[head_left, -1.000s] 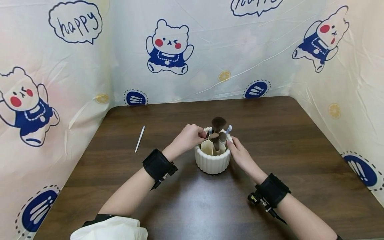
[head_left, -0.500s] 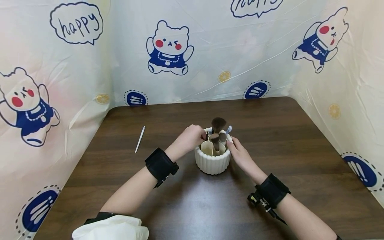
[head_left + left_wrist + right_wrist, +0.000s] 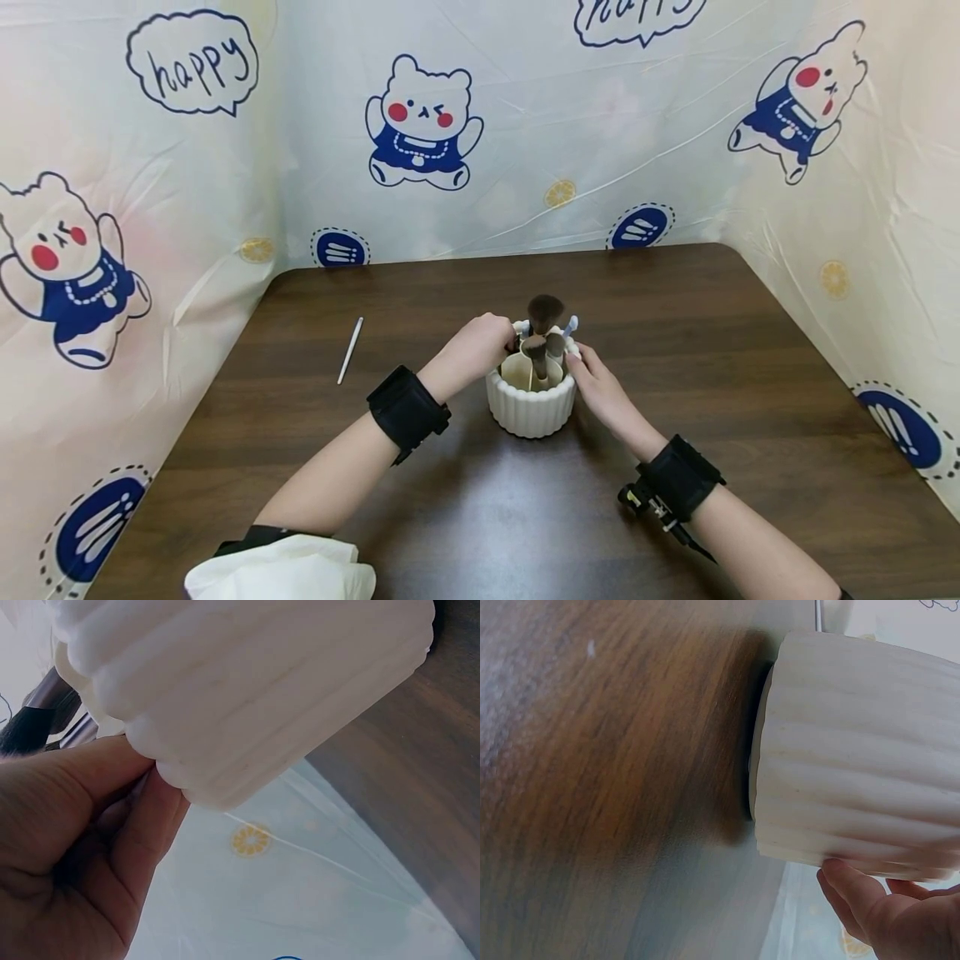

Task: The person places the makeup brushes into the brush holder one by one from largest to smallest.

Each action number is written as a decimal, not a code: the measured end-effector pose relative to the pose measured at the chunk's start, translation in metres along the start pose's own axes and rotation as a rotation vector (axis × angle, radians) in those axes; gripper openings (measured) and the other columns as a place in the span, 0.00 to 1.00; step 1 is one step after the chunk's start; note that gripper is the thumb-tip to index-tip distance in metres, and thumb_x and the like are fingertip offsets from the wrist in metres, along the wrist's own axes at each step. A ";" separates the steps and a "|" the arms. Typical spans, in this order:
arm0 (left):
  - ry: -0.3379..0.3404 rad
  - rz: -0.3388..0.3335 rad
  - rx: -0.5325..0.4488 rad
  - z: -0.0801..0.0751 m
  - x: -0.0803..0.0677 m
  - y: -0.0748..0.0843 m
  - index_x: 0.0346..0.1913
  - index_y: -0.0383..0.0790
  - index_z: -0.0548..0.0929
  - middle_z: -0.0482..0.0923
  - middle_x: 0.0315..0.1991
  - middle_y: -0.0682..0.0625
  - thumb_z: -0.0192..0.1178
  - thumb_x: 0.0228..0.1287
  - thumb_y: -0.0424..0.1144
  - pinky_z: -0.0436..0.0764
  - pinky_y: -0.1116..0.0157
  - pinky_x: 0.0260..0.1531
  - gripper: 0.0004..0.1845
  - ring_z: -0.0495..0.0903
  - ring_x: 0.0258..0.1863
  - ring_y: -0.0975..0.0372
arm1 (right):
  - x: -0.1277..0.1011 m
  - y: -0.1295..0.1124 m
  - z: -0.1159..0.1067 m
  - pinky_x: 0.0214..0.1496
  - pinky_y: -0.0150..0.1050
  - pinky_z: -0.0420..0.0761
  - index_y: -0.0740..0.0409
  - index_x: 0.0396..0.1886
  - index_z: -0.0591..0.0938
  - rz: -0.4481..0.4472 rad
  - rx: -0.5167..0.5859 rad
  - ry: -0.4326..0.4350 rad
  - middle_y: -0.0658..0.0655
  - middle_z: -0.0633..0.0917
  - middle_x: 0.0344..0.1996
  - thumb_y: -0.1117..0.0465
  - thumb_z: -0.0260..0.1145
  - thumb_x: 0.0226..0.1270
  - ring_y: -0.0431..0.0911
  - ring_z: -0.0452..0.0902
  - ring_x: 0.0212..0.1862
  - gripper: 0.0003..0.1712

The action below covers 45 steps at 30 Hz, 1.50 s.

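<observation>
A white ribbed brush holder (image 3: 531, 414) stands upright on the table, with divided compartments inside. A large fluffy makeup brush (image 3: 545, 312), a smaller brown brush (image 3: 536, 348) and a pale blue-tipped stick (image 3: 572, 325) rise from it. My left hand (image 3: 478, 350) pinches the holder's rim on its left side, thumb and finger meeting there in the left wrist view; dark bristles (image 3: 26, 731) show just beyond the thumb. On the opposite side, my right hand (image 3: 603, 396) rests its fairly straight fingers against the holder's wall. Some right fingertips are hidden behind the holder.
A thin white stick (image 3: 350, 350) lies on the dark wooden table (image 3: 480, 517), left of the holder. Printed sheeting (image 3: 517, 142) hangs along the back and both sides of the table. A pale sleeve (image 3: 285, 571) covers my left elbow.
My left hand has shifted slightly right and turned at the rim; a dark piece seen at its fingertips earlier is now mostly hidden. The right hand and holder stay in place.
</observation>
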State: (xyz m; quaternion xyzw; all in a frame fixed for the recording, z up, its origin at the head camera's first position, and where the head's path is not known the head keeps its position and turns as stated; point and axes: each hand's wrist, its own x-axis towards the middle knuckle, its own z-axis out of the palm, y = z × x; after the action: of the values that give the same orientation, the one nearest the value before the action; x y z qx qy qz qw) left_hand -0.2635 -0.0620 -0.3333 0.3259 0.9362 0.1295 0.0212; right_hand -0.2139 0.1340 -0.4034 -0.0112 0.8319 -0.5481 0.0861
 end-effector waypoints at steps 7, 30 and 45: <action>-0.020 -0.022 -0.003 -0.002 0.000 0.001 0.12 0.45 0.64 0.54 0.15 0.56 0.53 0.62 0.24 0.56 0.71 0.21 0.23 0.56 0.19 0.64 | -0.001 -0.001 0.000 0.73 0.55 0.59 0.62 0.72 0.57 -0.001 -0.001 -0.003 0.66 0.63 0.70 0.50 0.39 0.78 0.57 0.57 0.72 0.30; -0.019 -0.037 -0.118 -0.015 -0.010 -0.014 0.38 0.40 0.87 0.86 0.35 0.50 0.62 0.61 0.34 0.79 0.67 0.38 0.06 0.82 0.36 0.61 | -0.003 -0.002 0.002 0.73 0.55 0.58 0.61 0.72 0.57 -0.012 -0.016 0.018 0.67 0.63 0.71 0.51 0.39 0.78 0.58 0.55 0.73 0.30; 0.523 -0.481 -0.327 -0.047 -0.023 -0.093 0.51 0.37 0.79 0.83 0.45 0.42 0.56 0.68 0.45 0.77 0.56 0.43 0.16 0.80 0.43 0.52 | -0.001 -0.001 0.001 0.73 0.55 0.58 0.60 0.73 0.56 0.002 -0.018 0.006 0.66 0.62 0.71 0.49 0.39 0.78 0.58 0.55 0.73 0.30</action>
State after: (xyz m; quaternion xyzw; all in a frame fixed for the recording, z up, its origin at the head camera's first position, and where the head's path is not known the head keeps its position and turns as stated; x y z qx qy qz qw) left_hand -0.3073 -0.1565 -0.3131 0.0455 0.9267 0.3471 -0.1366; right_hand -0.2126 0.1324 -0.4029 -0.0096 0.8370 -0.5407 0.0838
